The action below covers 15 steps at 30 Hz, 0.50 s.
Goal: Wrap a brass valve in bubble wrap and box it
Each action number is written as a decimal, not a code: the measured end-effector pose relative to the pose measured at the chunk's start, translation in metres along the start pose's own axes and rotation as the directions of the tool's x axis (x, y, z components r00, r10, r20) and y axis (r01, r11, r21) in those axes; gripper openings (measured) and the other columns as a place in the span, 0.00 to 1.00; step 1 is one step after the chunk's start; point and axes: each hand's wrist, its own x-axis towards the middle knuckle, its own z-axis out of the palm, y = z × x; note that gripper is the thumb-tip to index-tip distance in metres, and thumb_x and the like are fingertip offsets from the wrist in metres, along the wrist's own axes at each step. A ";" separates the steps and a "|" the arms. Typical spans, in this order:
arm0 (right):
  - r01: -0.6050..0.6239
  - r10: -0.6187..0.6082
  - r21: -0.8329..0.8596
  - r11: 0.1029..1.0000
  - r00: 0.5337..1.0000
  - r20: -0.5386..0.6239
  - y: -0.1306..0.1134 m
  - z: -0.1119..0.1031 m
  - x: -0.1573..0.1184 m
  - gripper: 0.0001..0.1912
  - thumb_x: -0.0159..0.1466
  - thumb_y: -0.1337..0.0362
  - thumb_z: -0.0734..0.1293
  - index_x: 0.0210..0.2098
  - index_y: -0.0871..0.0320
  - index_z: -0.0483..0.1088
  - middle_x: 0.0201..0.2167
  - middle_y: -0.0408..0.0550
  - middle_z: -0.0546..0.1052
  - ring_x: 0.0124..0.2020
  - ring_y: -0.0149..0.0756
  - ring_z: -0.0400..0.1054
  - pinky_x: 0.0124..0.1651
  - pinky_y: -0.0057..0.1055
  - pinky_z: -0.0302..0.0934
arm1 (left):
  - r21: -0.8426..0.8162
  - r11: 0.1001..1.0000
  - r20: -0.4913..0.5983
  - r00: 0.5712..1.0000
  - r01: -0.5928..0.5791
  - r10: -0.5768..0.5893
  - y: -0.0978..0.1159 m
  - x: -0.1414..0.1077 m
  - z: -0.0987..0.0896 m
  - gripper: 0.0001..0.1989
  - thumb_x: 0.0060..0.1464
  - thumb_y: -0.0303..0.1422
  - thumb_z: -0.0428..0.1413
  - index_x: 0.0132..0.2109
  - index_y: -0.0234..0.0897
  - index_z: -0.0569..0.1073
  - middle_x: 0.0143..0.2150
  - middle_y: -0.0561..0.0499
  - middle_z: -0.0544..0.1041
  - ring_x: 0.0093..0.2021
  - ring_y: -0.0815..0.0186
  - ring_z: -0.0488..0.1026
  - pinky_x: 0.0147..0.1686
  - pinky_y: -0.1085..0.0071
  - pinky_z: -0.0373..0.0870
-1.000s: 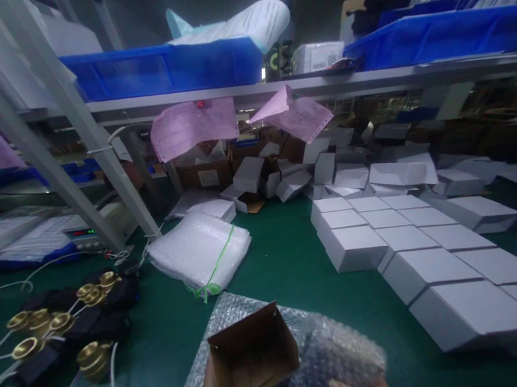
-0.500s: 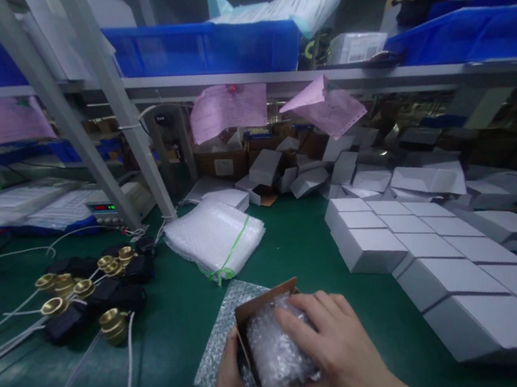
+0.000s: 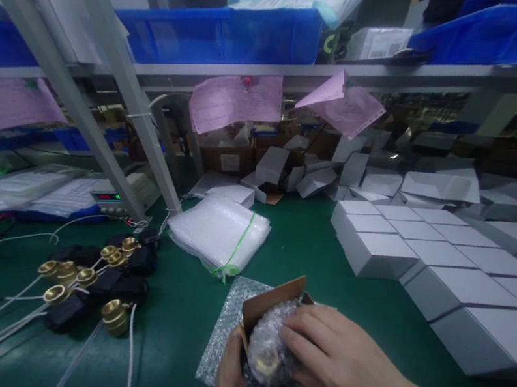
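Observation:
My left hand (image 3: 234,382) is wrapped round the side of an open cardboard box (image 3: 272,296), whose brown flap stands up at the back. Partly inside the box sits a bubble-wrapped valve (image 3: 268,344), its brass end showing through the wrap toward me. My right hand (image 3: 333,356) grips the wrapped valve from the right, fingers curled over it; the thumb is hidden. Under the box lies a sheet of bubble wrap (image 3: 228,311) on the green bench. Beyond it rests a stack of bubble wrap bags (image 3: 220,233) tied with green string.
Brass valves (image 3: 114,316) with black actuators and white cables lie on the left. Rows of closed white boxes (image 3: 447,251) fill the right; open white boxes (image 3: 376,184) are heaped behind. A metal post (image 3: 138,108), power supply (image 3: 113,198) and shelf with blue bins (image 3: 217,35) stand at the back.
The wrapped valve has tipped and gone deeper into the box, its brass end now facing me. My right hand has shifted slightly right and down with it. The camera view has shifted a little.

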 end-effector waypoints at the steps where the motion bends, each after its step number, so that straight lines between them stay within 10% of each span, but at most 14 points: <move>1: 0.011 -0.012 -0.036 0.999 1.000 -0.023 -0.001 0.004 -0.002 0.08 0.70 0.72 0.64 0.44 0.66 0.75 0.41 0.54 0.79 0.39 0.46 0.72 0.42 0.38 0.70 | -0.026 1.000 0.032 0.999 0.005 -0.004 0.001 -0.001 -0.001 0.34 0.44 0.40 0.69 0.58 0.42 0.67 0.51 0.46 0.77 0.50 0.50 0.76 0.53 0.53 0.76; 6: -0.011 -0.017 -0.233 0.972 0.993 -0.119 -0.010 0.030 -0.010 0.29 0.75 0.47 0.62 0.41 0.71 0.78 0.40 0.61 0.80 0.41 0.49 0.74 0.45 0.37 0.72 | -0.044 0.998 0.002 0.999 0.039 -0.039 -0.007 -0.005 -0.004 0.47 0.40 0.56 0.71 0.62 0.39 0.66 0.58 0.39 0.74 0.59 0.40 0.71 0.60 0.41 0.69; 11: 0.015 0.001 -0.280 0.960 0.998 0.057 -0.016 0.053 -0.021 0.34 0.33 0.45 0.88 0.23 0.65 0.76 0.22 0.53 0.75 0.23 0.46 0.70 0.23 0.37 0.71 | -0.019 0.999 -0.019 0.999 0.036 -0.037 -0.011 -0.006 -0.001 0.54 0.34 0.61 0.71 0.63 0.39 0.66 0.61 0.36 0.73 0.61 0.39 0.70 0.62 0.38 0.66; 15: 0.026 -0.022 -0.128 0.991 0.999 0.035 -0.012 0.048 -0.031 0.21 0.59 0.53 0.80 0.23 0.62 0.73 0.21 0.47 0.73 0.21 0.42 0.69 0.20 0.35 0.65 | 0.085 0.995 -0.023 0.999 -0.044 0.046 -0.015 -0.010 -0.003 0.49 0.40 0.59 0.69 0.64 0.38 0.67 0.58 0.36 0.75 0.58 0.41 0.73 0.59 0.42 0.71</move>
